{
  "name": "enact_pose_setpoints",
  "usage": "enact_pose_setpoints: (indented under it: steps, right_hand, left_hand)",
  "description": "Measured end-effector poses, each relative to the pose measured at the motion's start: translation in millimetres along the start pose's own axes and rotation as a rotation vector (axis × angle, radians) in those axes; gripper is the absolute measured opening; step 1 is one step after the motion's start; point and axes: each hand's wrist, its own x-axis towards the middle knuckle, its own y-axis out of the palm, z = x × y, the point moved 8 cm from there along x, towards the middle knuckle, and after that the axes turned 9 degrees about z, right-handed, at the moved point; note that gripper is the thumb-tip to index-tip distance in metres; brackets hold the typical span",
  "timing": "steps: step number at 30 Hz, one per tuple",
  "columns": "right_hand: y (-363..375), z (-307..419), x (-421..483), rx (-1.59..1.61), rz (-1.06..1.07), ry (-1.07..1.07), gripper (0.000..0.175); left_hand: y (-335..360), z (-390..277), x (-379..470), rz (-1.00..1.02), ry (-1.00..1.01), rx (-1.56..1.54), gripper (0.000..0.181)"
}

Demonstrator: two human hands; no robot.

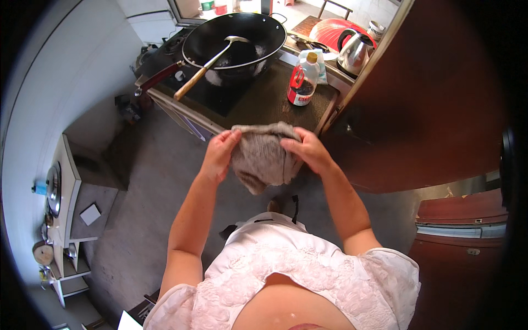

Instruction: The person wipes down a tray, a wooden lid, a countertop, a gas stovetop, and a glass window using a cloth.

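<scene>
A crumpled grey-brown cloth hangs between my two hands, in front of the counter's near edge. My left hand pinches its upper left side with the thumb on top. At the upper right, my right hand grips the cloth, its thumb lying across the fabric. Beyond the cloth is the dark countertop. On it stands a plastic bottle with a yellow cap, a red label and dark liquid inside. A large black wok sits farther back, with a wooden-handled spatula resting in it and over its rim.
At the back right stands a metal electric kettle, near a red mesh food cover. A reddish-brown door rises close on my right. The wok's handle juts past the counter. Shelving lines the left wall.
</scene>
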Motion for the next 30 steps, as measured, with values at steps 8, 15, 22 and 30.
enact_pose_setpoints:
  steps: [8,15,22,30]
  right_hand:
    - [-23,-106,114,-1.155,-0.48,-0.023,0.063]
    - [-58,-108,236,-1.315,-0.612,0.15,0.064]
    - [-137,-86,330,-1.135,-0.852,0.425,0.073]
    - [-156,-154,346,0.064,-0.694,-0.625,0.072]
  left_hand:
    - [-79,26,73,-0.216,-0.084,0.463,0.04]
    - [-167,93,66,-0.206,-0.335,0.469,0.024]
    - [-175,65,94,0.123,-0.393,0.611,0.027]
    - [-54,26,137,0.444,-0.176,0.534,0.025]
